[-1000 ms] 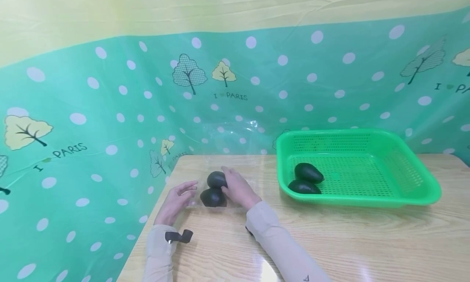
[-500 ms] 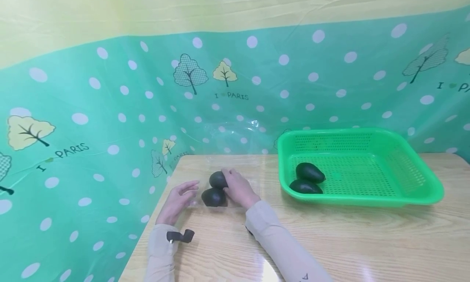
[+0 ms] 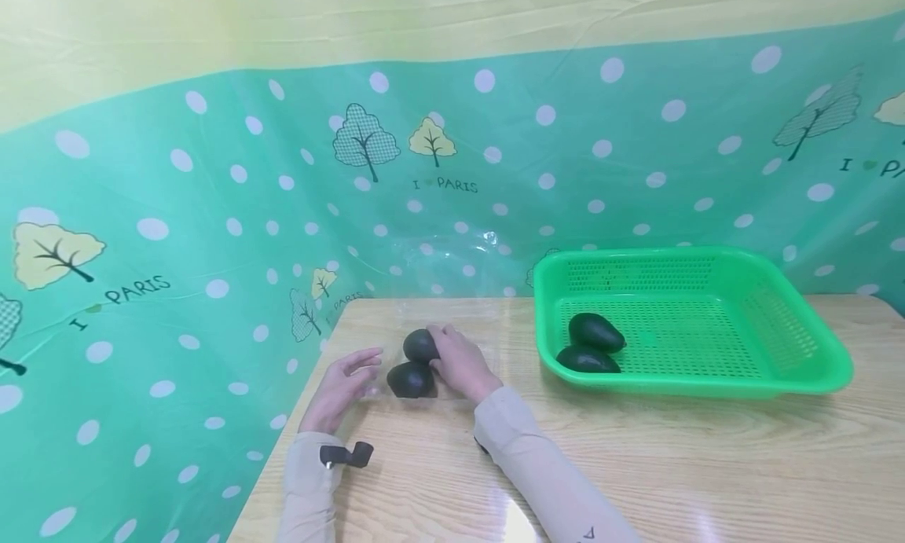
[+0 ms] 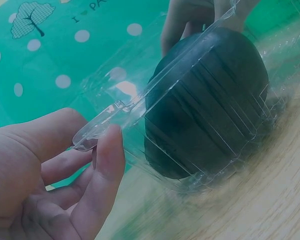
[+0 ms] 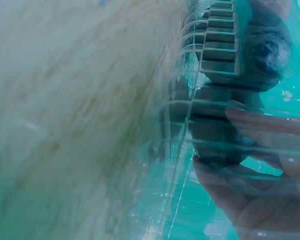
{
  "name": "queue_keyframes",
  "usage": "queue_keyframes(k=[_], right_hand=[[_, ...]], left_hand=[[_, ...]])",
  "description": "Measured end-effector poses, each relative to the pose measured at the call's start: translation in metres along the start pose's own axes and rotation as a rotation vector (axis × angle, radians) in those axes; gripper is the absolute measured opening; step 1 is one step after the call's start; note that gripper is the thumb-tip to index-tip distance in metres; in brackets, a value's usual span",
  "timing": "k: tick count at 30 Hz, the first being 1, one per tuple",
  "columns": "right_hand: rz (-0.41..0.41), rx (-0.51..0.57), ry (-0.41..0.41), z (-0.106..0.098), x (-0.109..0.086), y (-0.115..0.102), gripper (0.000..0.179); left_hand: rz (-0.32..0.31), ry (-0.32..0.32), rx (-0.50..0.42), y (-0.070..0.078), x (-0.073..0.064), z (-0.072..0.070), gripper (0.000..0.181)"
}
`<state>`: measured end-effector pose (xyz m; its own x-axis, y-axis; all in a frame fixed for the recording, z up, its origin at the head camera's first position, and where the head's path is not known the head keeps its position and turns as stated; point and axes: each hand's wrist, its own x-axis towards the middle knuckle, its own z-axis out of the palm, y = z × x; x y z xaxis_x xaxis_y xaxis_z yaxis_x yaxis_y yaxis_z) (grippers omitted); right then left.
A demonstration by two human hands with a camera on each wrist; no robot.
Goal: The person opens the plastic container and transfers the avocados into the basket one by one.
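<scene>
A clear plastic clamshell box [image 3: 452, 311] lies on the table with its lid raised at the back. Two dark avocados sit in it; the nearer avocado [image 3: 412, 379] touches the farther avocado [image 3: 419, 345]. My right hand [image 3: 463, 362] grips the farther one, fingers and thumb curled around its right end, as the right wrist view shows through the plastic wall. At the box's left side, my left hand [image 3: 344, 386] pinches the rim tab [image 4: 97, 131] between thumb and finger. The box's bottom is mostly hidden by the fruit and my right hand.
To the right stands a green perforated basket [image 3: 693, 386] holding two more avocados [image 3: 595, 332] in its left front corner. A polka-dotted green cloth [image 3: 283, 174] hangs behind and at the left of the wooden table [image 3: 438, 488].
Hands, box and avocados keep nearly the same places. Only a slight shift of the whole head view shows.
</scene>
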<state>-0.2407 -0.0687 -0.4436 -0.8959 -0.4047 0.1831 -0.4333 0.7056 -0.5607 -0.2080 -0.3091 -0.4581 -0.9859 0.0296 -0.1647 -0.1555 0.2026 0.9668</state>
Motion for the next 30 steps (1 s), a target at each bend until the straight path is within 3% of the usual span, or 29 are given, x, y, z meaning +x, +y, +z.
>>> queue_keyframes(k=[17, 30], right_hand=[[0.030, 0.045, 0.054, -0.016, -0.005, -0.001, 0.062], [-0.015, 0.015, 0.082, -0.041, -0.012, -0.002, 0.062]], left_hand=[[0.017, -0.008, 0.018, -0.001, 0.002, 0.000, 0.048], [0.009, 0.001, 0.076, -0.001, 0.002, -0.001, 0.049]])
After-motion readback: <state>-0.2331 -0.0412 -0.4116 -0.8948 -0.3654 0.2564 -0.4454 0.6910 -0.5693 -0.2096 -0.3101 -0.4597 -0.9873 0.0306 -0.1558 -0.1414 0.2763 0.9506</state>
